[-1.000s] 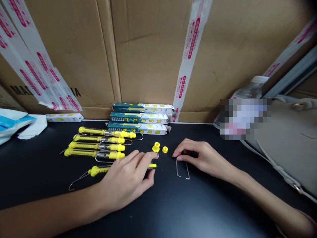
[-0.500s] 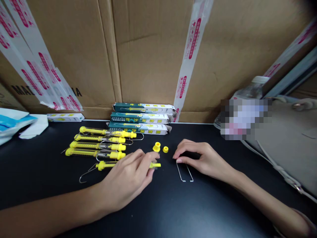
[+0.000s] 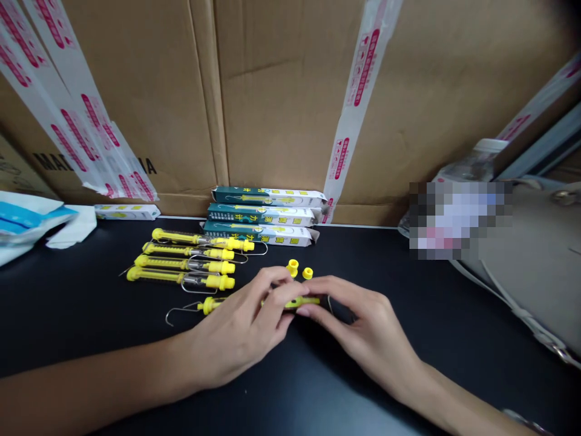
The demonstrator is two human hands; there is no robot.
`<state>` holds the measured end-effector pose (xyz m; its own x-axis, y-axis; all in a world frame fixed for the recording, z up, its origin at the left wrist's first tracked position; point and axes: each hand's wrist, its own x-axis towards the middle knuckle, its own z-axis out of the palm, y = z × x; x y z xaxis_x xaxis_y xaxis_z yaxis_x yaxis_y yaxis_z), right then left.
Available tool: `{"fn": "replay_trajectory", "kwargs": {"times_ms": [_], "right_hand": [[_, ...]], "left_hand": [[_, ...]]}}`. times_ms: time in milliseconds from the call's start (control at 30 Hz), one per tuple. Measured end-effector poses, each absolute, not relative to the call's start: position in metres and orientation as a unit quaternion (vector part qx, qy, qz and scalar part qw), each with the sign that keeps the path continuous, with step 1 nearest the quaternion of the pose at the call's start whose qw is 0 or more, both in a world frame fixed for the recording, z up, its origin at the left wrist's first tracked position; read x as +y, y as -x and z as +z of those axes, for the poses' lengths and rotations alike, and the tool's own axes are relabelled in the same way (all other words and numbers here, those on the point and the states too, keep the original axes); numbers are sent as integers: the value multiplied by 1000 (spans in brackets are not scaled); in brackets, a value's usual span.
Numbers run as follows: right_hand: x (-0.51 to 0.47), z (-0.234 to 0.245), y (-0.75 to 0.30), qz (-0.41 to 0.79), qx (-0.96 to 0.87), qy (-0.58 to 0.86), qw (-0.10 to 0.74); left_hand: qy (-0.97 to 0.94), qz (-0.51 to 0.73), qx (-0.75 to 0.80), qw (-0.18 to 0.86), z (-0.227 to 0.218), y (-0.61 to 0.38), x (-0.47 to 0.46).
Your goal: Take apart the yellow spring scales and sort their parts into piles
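Observation:
A spring scale point(image 3: 209, 305) with a clear tube and yellow fittings lies across the front of the row, its wire hook point(image 3: 175, 313) pointing left. My left hand point(image 3: 247, 327) is closed around its middle, covering much of the tube. My right hand point(image 3: 358, 327) pinches the scale's right end between thumb and fingertips, where a yellow rod shows. Part of a bent metal wire point(image 3: 330, 306) appears inside the curve of my right hand; the remainder is hidden. Just behind the fingers stand two small yellow caps, a larger one point(image 3: 293, 267) and a smaller one point(image 3: 307, 273).
Several assembled spring scales point(image 3: 181, 261) lie in a row at left. Three printed boxes point(image 3: 263, 233) are behind them, before a large cardboard carton point(image 3: 281, 91). Another small box point(image 3: 127, 212) and a white-blue packet point(image 3: 31, 221) lie left; a bottle point(image 3: 485, 154) and grey bag point(image 3: 535, 266) right.
My right hand has moved left from the bent wire to the end of the spring scale. My left hand and the scale have shifted slightly right. The view has shifted a little.

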<state>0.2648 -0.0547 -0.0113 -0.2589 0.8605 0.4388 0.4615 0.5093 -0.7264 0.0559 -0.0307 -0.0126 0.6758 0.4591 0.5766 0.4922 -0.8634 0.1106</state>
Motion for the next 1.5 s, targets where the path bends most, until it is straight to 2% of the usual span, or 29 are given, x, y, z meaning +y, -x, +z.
{"fn": "replay_trajectory", "kwargs": {"times_ms": [200,300,733,900,1100,1300,1400,1500], "right_hand": [[-42,-1,-279,354,-610,445,551],[-42,3,-281,410,-563,427,577],[-48,3,-281,465,-551,396,568],[-46,2,-281,474,-542,391,573],[-44,0,-282,494,-525,394,570],[-46,1,-273,547,-491,353,578],[-50,-3,-266,540,-512,354,567],[-55,-9,-259,512,-565,362,537]], "left_hand": [[893,-275,-357,20,-14,-60,-27],[900,-254,-354,6,-13,-61,-27],[878,-194,-404,-170,-4,-58,-29],[836,-236,-418,-264,-6,-55,-28],[808,-290,-416,-301,-7,-59,-18],[816,-206,-401,-362,1,-59,-16],[791,-238,-406,-391,0,-57,-18],[696,-317,-399,-506,-3,-60,-17]]}}
